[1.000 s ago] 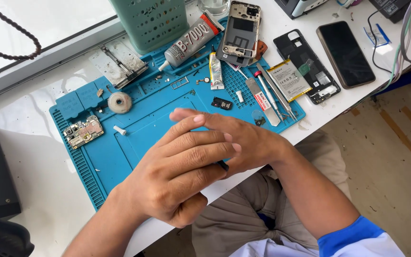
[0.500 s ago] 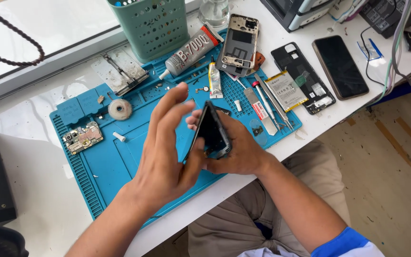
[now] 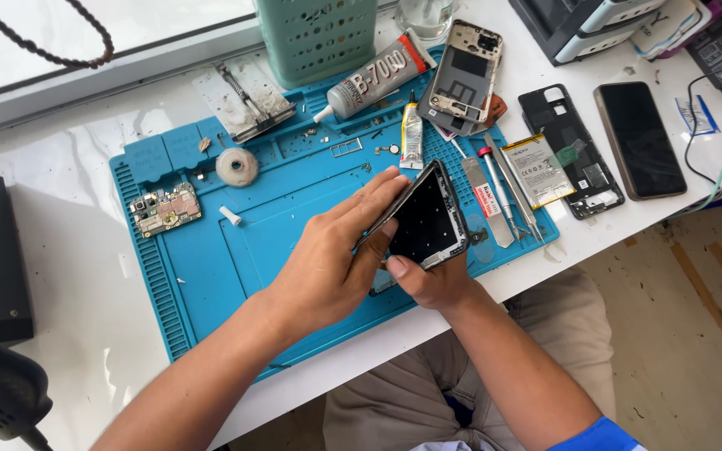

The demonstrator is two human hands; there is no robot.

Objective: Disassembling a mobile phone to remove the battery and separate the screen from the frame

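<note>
Bright daylight, even exposure. Light comes from the window (image 3: 85,33) at top left, which is blown out to near white. White table (image 3: 60,209) shows soft glare patches near the window edge. Shadows are soft and short, falling toward the viewer under the left hand (image 3: 327,267) and forearm onto the blue mat (image 3: 211,267). Frame is sharp in the middle, no motion blur. Dark objects at the left edge are underexposed and slightly soft. Mild wide-angle stretch at the corners.
</note>
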